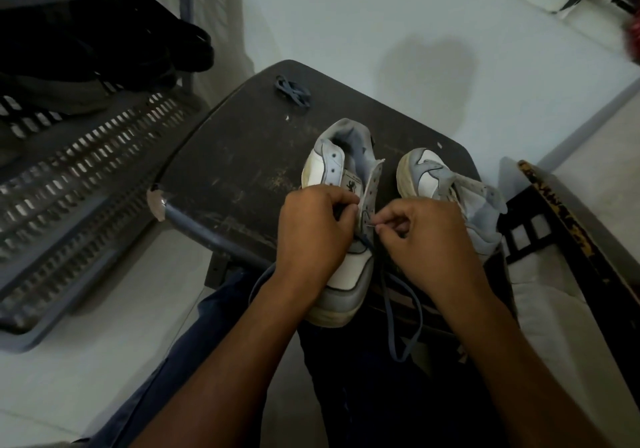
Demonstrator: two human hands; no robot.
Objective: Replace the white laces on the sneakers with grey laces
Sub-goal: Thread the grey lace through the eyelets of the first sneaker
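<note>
I have a single view, from the head camera, looking forward and steeply down over my own forearms at the dark table [221,170] just in front of my lap. It sits close: both hands fill the lower middle, and the wide lens bends the floor edges toward the corners. The table's far edge runs toward 12 o'clock, a slatted rack [79,184] lies at 9 o'clock.
</note>
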